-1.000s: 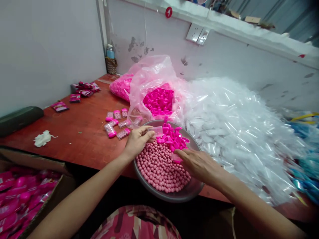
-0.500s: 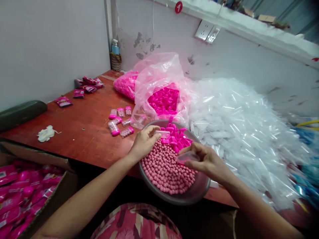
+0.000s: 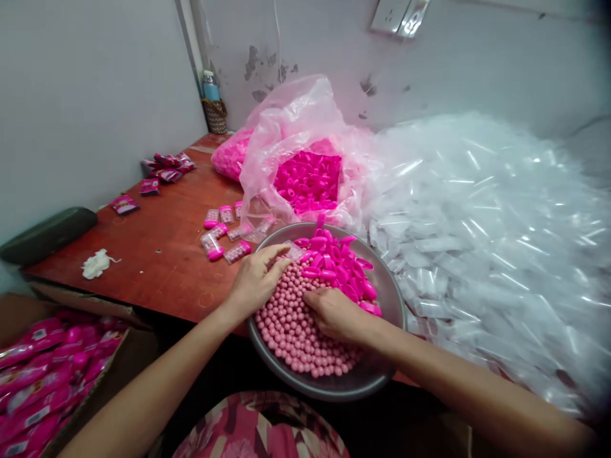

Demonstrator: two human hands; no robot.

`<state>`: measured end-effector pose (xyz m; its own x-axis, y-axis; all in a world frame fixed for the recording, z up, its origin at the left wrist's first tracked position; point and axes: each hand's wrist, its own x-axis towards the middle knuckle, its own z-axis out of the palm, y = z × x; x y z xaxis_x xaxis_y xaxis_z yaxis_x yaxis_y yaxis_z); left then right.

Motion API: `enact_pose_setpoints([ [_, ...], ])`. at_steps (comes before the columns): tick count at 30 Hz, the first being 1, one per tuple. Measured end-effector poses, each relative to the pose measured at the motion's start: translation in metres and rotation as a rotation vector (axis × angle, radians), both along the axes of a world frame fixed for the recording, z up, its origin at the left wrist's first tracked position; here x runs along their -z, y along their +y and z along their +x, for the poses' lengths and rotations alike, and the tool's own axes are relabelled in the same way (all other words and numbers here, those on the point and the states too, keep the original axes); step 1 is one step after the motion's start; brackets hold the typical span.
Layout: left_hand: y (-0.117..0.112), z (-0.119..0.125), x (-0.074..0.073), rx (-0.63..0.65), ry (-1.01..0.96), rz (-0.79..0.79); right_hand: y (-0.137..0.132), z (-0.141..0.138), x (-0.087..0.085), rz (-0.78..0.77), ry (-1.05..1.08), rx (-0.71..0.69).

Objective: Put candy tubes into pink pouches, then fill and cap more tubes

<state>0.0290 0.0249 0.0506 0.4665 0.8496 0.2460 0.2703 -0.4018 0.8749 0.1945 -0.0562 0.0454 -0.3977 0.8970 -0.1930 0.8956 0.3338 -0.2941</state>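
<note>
A round metal bowl (image 3: 387,289) sits at the near edge of the red table (image 3: 157,254). It holds a bed of small pale pink balls (image 3: 291,334) and, at its far side, a heap of bright pink caps (image 3: 334,261). My left hand (image 3: 252,283) rests on the balls at the bowl's left rim, its fingers pinched on a small clear tube (image 3: 294,252). My right hand (image 3: 334,315) lies knuckles-up in the middle of the balls. Its fingers are curled down into them, and what they hold is hidden.
Behind the bowl, an open plastic bag of pink caps (image 3: 310,178) and another bag of pink balls (image 3: 229,159). A big heap of clear tubes (image 3: 477,222) fills the right. Several filled tubes (image 3: 219,238), pink packets (image 3: 165,165), a white rag (image 3: 98,264) lie left; a box of packets (image 3: 42,375) below.
My right hand, which held a clear tube above the bowl, has dropped and pushed down into the pink balls. My left hand lowered onto the balls, still holding its tube. The view tilted down.
</note>
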Motion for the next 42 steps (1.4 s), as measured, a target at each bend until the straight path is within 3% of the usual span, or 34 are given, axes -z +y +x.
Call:
enact_pose_setpoints([
  [5, -0.001, 0.001, -0.005, -0.037, -0.059, -0.073, -0.002, 0.021, -0.014, -0.244, 0.582, 0.268],
  [9, -0.019, 0.003, -0.011, -0.002, -0.100, -0.189, -0.005, 0.033, -0.011, -0.403, 1.008, 0.382],
  [14, -0.046, 0.013, -0.012, 0.117, -0.082, -0.263, -0.008, 0.028, -0.006, -0.337, 1.117, 0.412],
  [18, -0.045, 0.016, -0.007, 0.194, -0.229, -0.369, -0.015, 0.015, -0.006, -0.223, 1.118, 0.421],
  [23, -0.044, 0.012, -0.003, 0.155, -0.315, -0.446, -0.036, 0.016, -0.016, 0.003, 0.834, 0.336],
  [25, -0.047, 0.012, -0.003, 0.123, -0.379, -0.485, -0.048, 0.030, -0.025, 0.112, 0.696, 0.341],
  [29, -0.049, 0.013, -0.001, 0.179, -0.430, -0.528, -0.067, 0.068, -0.040, 0.279, 0.468, 0.517],
  [32, -0.049, 0.013, -0.001, 0.209, -0.405, -0.523, -0.070, 0.083, -0.042, 0.294, 0.270, 0.443],
  [38, -0.048, 0.011, -0.001, 0.282, -0.370, -0.516, -0.054, 0.058, -0.030, 0.277, -0.230, 0.276],
  [42, -0.048, 0.009, 0.000, 0.303, -0.359, -0.509, -0.039, 0.040, -0.021, 0.232, -0.363, 0.216],
])
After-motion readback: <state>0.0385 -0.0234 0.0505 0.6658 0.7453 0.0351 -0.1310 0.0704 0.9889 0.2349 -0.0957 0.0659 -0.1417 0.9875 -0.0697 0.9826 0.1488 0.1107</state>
